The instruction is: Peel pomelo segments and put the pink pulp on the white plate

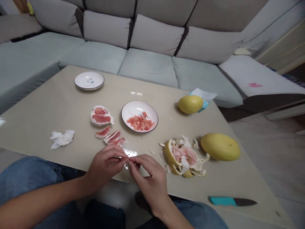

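My left hand [107, 162] and my right hand [149, 176] meet at the table's near edge, fingertips pinched together. Whatever is between them is too small and too hidden to name. Just beyond my left hand lie several peeled red pomelo segments [113, 137]. Behind these sits part of a peeled pomelo [101, 116] with white pith and red flesh. A white dark-rimmed plate [133, 109] holds small pieces of red pomelo flesh [141, 122]. To the right of my right hand, a cut yellow rind [169, 152] is heaped with pith and membrane scraps [184, 156].
Two whole yellow pomelos [220, 147] stand on the right, the farther beside a blue-and-white packet [203, 97]. A teal-handled knife [232, 201] lies near the front right edge. A second plate [89, 80] is far left, a crumpled tissue [62, 139] nearer. A sofa [147, 65] lies beyond.
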Demonstrator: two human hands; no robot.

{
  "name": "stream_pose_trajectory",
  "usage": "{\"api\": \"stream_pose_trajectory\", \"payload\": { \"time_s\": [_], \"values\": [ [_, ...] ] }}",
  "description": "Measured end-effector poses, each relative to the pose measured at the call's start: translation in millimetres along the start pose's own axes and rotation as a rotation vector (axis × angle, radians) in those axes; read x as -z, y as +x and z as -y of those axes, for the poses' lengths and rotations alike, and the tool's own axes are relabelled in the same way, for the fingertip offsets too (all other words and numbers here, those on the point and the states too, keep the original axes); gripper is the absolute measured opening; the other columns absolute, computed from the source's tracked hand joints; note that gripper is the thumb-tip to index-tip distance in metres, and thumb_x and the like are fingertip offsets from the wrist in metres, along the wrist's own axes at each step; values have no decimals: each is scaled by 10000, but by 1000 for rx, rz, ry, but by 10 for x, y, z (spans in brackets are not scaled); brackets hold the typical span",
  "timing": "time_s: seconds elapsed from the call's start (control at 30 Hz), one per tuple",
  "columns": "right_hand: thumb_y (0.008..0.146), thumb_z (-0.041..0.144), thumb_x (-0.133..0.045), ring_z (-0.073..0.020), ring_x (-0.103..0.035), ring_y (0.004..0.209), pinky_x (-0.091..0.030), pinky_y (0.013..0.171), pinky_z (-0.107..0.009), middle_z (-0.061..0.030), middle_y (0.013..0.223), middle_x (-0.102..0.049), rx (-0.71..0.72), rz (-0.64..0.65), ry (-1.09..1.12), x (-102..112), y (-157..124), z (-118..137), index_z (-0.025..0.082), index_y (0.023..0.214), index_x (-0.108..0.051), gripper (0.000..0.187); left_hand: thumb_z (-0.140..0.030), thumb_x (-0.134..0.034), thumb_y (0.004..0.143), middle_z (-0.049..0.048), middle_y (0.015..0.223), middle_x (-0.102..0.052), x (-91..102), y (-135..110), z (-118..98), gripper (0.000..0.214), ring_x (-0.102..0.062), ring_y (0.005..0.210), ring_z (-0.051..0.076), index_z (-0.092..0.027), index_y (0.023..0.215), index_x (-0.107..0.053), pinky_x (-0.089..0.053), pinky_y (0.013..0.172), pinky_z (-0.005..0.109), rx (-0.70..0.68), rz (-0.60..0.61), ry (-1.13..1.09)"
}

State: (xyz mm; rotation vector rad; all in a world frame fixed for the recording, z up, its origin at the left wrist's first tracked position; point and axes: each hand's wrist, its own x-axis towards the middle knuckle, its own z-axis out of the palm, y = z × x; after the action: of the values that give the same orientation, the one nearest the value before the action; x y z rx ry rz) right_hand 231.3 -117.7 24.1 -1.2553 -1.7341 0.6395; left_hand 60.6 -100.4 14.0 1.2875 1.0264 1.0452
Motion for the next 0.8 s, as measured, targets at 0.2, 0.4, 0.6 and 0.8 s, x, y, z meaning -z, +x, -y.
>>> {"api": "stream_pose_trajectory", "payload": {
  "time_s": [0.2,0.4,0.6,0.8],
  "values": [
    [820,128,-600,-149,-561,614,-440,637,-293,3,637,-609,-44,-10,-34,-50,3,6,198,776,-671,109,-202,-714,759,64,915,-617,-29,23,-51,69,-639,866,200,-210,806,-763,-568,774,284,64,-18,20],
    [780,121,-582,-134,-518,580,-411,587,-265,25,595,-533,-153,-37,56,-65,25,29,199,683,-641,138,-223,-764,715,56,907,-643,-37,25,-27,84,-623,901,208,-206,797,-762,-538,788,276,119,-18,-79],
    [756,153,-585,-131,-516,583,-418,571,-247,18,612,-566,-251,17,183,-42,31,3,190,696,-644,93,-247,-787,711,29,818,-710,0,79,0,131,-647,809,164,-187,821,-750,-517,789,264,361,74,-305],
    [770,206,-582,-147,-547,622,-444,599,-256,-5,646,-620,-343,71,262,-19,29,-41,185,700,-642,95,-227,-809,698,22,817,-705,15,95,-8,169,-652,786,124,-143,826,-737,-517,794,232,598,121,-578]
  ]
}}
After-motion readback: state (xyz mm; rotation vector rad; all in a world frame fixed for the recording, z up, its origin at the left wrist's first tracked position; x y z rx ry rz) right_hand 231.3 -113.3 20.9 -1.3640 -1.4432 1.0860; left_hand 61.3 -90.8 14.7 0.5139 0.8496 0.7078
